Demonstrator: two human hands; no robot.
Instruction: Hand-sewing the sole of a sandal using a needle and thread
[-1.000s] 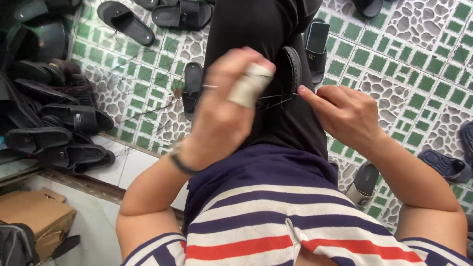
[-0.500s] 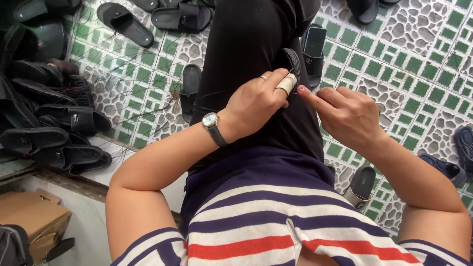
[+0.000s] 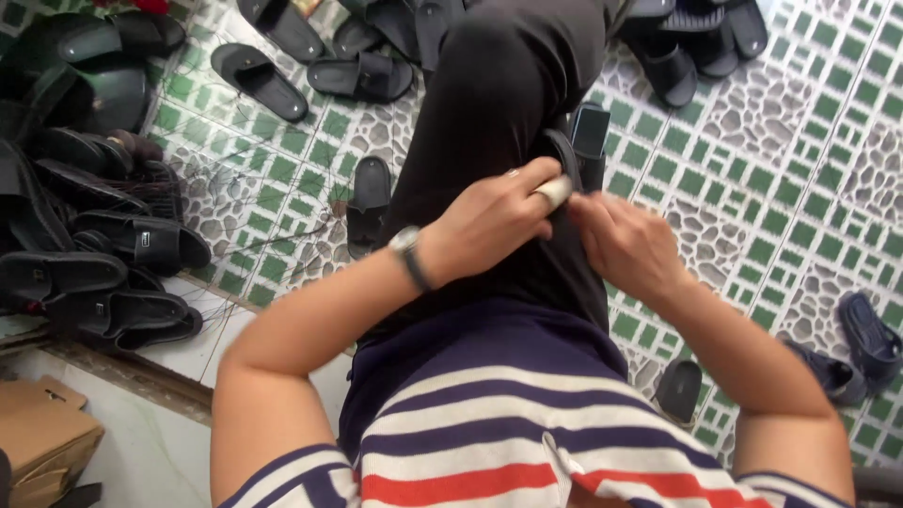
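Observation:
I look down at my lap, with black trousers and a striped shirt. A black sandal (image 3: 590,136) rests on my thigh between both hands. My left hand (image 3: 494,221), wearing a wristwatch and a pale wrap on one finger, is closed over the sandal's near edge. My right hand (image 3: 628,246) touches it from the right; its fingers are blurred and pinch at the same edge. Most of the sandal is hidden under the hands.
A pile of black sandals (image 3: 103,254) lies at the left and more sandals (image 3: 362,75) at the top on the green tiled floor. One sandal (image 3: 369,198) sits beside my leg. Dark blue sandals (image 3: 870,334) lie at right and a cardboard box (image 3: 42,437) at bottom left.
My left hand, raised a second ago with thin thread stretched from the sandal, has come down onto the sandal. My right hand has closed in against it.

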